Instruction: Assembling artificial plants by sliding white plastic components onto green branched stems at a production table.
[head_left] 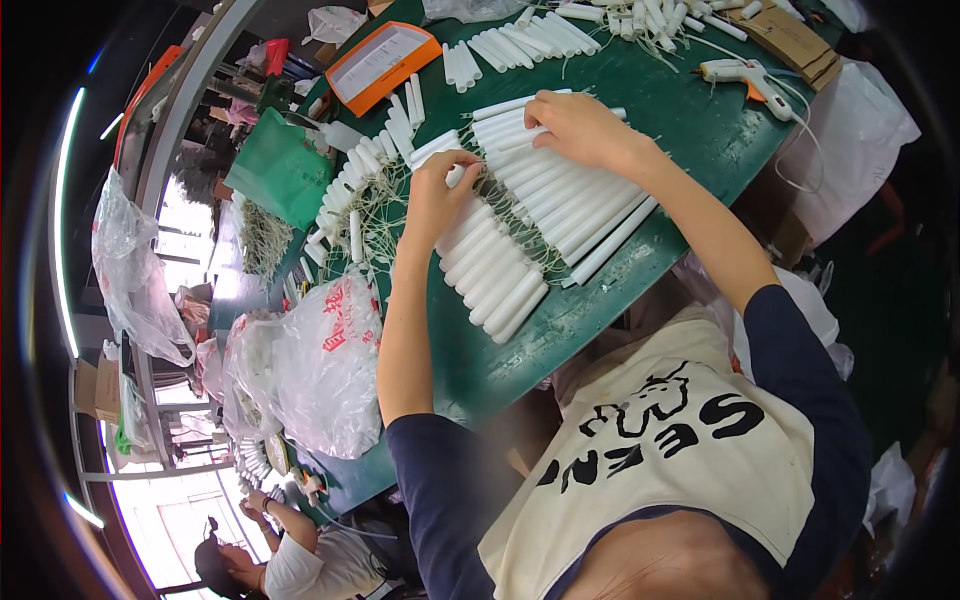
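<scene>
Two rows of slim white tubes lie side by side on the green table (640, 275), a left row (495, 275) and a longer right row (580, 205). Thin pale wires (525, 235) tangle in the gap between them. At the upper end of the left row is my left hand (440, 195), its thumb and forefinger pinched near the wire ends; what they hold is too small to make out. My right hand (585, 130) rests over the upper tubes of the right row, fingers bent and apart from the thumb.
An orange box (385, 68) stands at the far left, near more white tubes (530, 42). A white glue gun (748, 80) with a cord lies at the far right. Plastic bags (320, 360) crowd the left edge by a green bag (282, 168). Another person (300, 555) sits lower left.
</scene>
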